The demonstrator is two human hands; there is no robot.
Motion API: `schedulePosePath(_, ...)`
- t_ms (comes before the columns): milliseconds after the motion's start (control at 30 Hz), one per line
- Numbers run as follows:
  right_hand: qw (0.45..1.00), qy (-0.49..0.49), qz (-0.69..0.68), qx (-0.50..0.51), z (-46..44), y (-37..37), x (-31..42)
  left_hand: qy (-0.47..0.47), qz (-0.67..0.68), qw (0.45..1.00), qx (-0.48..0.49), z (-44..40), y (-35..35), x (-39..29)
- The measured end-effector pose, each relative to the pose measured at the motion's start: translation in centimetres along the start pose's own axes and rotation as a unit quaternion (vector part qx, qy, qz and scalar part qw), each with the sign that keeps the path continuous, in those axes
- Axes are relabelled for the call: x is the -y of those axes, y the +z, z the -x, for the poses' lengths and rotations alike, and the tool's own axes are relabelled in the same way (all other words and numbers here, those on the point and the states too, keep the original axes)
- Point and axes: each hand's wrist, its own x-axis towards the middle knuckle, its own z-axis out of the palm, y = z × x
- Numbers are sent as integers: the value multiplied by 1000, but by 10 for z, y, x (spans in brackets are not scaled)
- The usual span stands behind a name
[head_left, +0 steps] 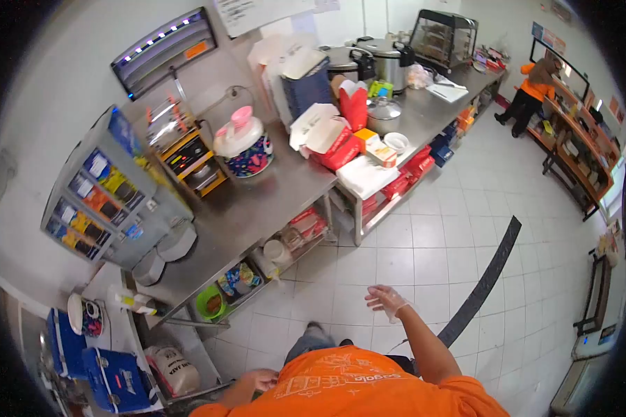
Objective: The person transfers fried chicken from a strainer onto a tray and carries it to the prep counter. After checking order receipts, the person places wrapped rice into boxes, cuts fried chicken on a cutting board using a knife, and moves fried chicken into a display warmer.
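Note:
My right hand (386,301), in a clear thin glove, is held out over the tiled floor with its fingers apart and nothing in it. My left hand (260,379) hangs low beside the orange shirt (341,386), near its hem; its fingers are partly hidden and too small to read. Neither hand touches the steel counter (257,222). Ahead on the counters are red and white boxes (323,135), a floral jug with a pink lid (245,147) and a steel pot with a lid (383,113).
A drink dispenser (118,194) stands at the left. Blue cooler boxes (118,379) sit low at the left. A green basin (210,303) is on the lower shelf. A dark strip (483,281) crosses the tiled floor. Another person (535,87) leans over a wooden shelf at the far right.

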Motion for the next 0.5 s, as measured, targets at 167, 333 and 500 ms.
schedulePosePath(167, 996, -63, -43, -51, -14, -65, 50, 105, -49, 980, -161, 10, -73, -222)
schedulePosePath(333, 983, -35, -32, -177, -6, -178, 70, 453, 34, 776, -438, 37, -130, -485)
schedulePosePath(500, 942, 64, -84, -319, 47, -303, 24, 575, 31, 614, -540, 79, -195, -695)
